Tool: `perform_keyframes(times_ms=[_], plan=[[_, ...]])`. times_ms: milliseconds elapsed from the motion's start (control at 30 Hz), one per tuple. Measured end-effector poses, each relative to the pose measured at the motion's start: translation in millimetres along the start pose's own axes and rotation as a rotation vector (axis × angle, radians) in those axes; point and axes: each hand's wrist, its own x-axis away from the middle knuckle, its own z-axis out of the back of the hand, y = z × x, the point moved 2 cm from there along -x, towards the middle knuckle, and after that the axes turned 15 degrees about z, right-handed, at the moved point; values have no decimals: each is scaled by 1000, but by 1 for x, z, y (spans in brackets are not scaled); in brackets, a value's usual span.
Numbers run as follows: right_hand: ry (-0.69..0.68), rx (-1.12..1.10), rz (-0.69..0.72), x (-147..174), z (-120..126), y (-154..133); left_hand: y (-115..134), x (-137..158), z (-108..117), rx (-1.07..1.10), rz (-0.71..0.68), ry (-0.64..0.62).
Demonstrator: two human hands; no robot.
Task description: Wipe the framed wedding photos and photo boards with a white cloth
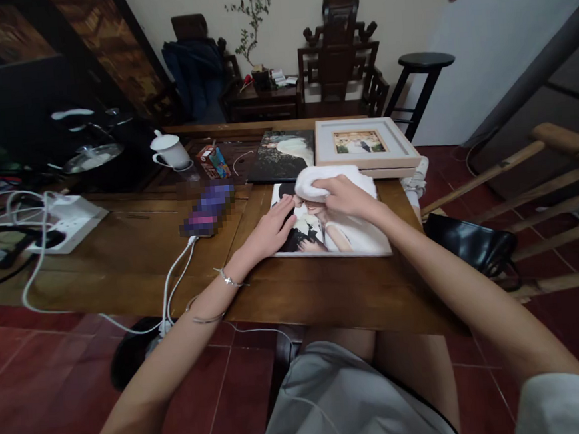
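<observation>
Two-handed hold on photo panel (358, 236)

Panel lies flat on the wooden table (295, 290), likely for support. Left hand (276, 228): palm down, fingers extended on its left side, apparently bracing it. Right hand (349, 197): grips bunched white cloth (311, 183) against the panel.

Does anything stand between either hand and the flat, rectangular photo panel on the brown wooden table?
Yes: a fluffy white bunched cloth sits between the right hand and the upper part of the photo panel. Nothing visible stands between the left hand and the panel's left side.
</observation>
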Motion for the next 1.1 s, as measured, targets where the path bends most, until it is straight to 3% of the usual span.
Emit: perform_keyframes(times_ms=[133, 233, 333, 600, 767, 1100], plan=[[26, 147, -50, 42, 9, 29, 0, 0, 0, 15, 8, 2], [-7, 247, -45, 71, 3, 34, -3, -1, 0, 32, 11, 18], [-39, 269, 3, 100, -7, 17, -6, -2, -2, 49, 17, 22], [-156, 130, 200, 160, -18, -60, -9, -4, -5, 49, 54, 24], [-191, 157, 200, 151, -14, -56, -11, -5, -6, 33, 82, 15], [-117, 285, 71, 83, 6, 25, -14, -5, -7, -12, 68, -13]])
